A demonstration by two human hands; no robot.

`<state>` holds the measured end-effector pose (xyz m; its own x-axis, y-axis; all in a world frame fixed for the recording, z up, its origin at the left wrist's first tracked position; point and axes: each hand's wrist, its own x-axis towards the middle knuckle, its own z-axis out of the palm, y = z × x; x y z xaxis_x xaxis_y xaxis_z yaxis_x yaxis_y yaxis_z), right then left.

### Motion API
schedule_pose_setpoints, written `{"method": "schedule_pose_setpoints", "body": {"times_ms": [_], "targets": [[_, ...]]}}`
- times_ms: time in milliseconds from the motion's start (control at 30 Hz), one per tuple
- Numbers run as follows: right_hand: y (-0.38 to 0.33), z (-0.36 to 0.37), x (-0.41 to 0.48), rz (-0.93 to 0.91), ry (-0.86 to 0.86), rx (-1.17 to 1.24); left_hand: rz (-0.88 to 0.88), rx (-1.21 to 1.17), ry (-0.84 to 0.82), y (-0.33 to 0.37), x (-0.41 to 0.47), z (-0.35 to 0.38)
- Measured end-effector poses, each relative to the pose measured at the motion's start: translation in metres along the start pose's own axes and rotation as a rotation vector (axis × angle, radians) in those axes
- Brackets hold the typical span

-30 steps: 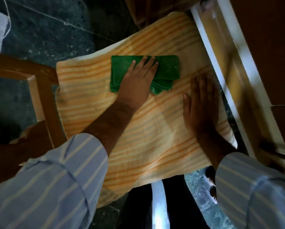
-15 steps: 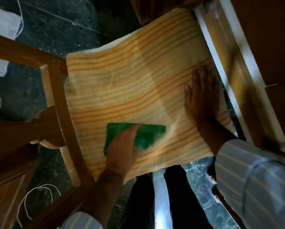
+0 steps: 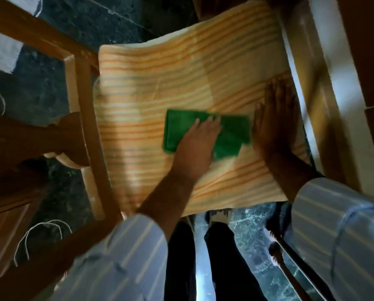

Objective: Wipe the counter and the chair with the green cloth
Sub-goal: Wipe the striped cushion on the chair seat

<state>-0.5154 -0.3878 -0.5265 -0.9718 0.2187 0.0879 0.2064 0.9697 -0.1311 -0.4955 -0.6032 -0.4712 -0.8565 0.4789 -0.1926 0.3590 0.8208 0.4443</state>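
Note:
A folded green cloth [image 3: 231, 131] lies flat on the chair seat, which is covered by an orange-striped towel [image 3: 160, 79]. My left hand [image 3: 196, 142] presses palm-down on the cloth near the middle of the seat. My right hand [image 3: 272, 124] rests flat on the towel at the seat's right side, just right of the cloth, holding nothing. The chair's wooden frame [image 3: 79, 83] shows along the left edge of the seat.
A pale wooden door frame or rail [image 3: 324, 105] runs along the right of the chair. Dark marble floor [image 3: 246, 231] lies below, with my legs in dark trousers [image 3: 220, 263]. White cord [image 3: 40, 227] lies on the floor at lower left.
My left hand swept the green cloth from the far part of the seat down to the near-left edge, then back right toward the middle. My right hand stayed flat on the right side.

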Motion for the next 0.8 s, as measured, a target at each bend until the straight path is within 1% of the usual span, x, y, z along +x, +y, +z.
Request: {"method": "schedule_pose_setpoints", "body": {"times_ms": [33, 133, 200, 233, 267, 300, 333, 367, 433, 467, 500, 533, 633, 667, 733, 800], "targets": [[0.000, -0.001, 0.000, 0.003, 0.006, -0.008, -0.013, -0.041, -0.037, 0.000, -0.036, 0.003], [-0.004, -0.004, -0.001, 0.000, 0.012, -0.005, -0.074, -0.305, -0.179, -0.003, -0.135, 0.005], [-0.005, -0.004, -0.002, -0.001, 0.027, -0.012, -0.164, -0.480, -0.283, -0.015, -0.158, -0.012], [-0.006, -0.004, -0.003, 0.000, 0.036, -0.018, -0.225, -0.520, -0.327, -0.023, -0.156, -0.027], [-0.006, -0.003, -0.004, 0.002, 0.044, -0.022, -0.287, -0.513, -0.362, -0.032, -0.148, -0.044], [-0.006, -0.003, -0.004, 0.003, 0.051, -0.022, -0.341, -0.477, -0.342, -0.041, -0.135, -0.061], [-0.006, -0.002, -0.004, 0.001, 0.057, -0.018, -0.408, -0.444, -0.257, -0.050, -0.119, -0.078], [-0.005, -0.001, -0.003, -0.003, 0.066, -0.019, -0.497, -0.400, -0.139, -0.059, -0.099, -0.096], [-0.004, 0.003, -0.004, -0.009, 0.089, -0.038, -0.643, -0.296, 0.194, -0.078, -0.060, -0.121], [-0.004, 0.004, -0.004, -0.010, 0.093, -0.045, -0.657, -0.241, 0.360, -0.088, -0.043, -0.126], [-0.004, 0.005, -0.003, -0.010, 0.094, -0.049, -0.630, -0.185, 0.461, -0.097, -0.028, -0.123], [-0.004, 0.004, -0.003, -0.008, 0.096, -0.054, -0.593, -0.131, 0.464, -0.106, -0.016, -0.114], [-0.004, 0.004, -0.005, -0.008, 0.110, -0.065, -0.507, -0.029, 0.248, -0.123, -0.017, -0.060], [-0.004, 0.004, -0.004, -0.011, 0.115, -0.064, -0.502, -0.031, 0.214, -0.118, -0.030, -0.045], [-0.005, 0.005, -0.004, -0.007, 0.127, -0.061, -0.515, -0.069, 0.264, -0.098, -0.066, -0.023], [-0.005, 0.006, -0.004, -0.003, 0.139, -0.062, -0.537, -0.115, 0.264, -0.069, -0.108, -0.006]]}}
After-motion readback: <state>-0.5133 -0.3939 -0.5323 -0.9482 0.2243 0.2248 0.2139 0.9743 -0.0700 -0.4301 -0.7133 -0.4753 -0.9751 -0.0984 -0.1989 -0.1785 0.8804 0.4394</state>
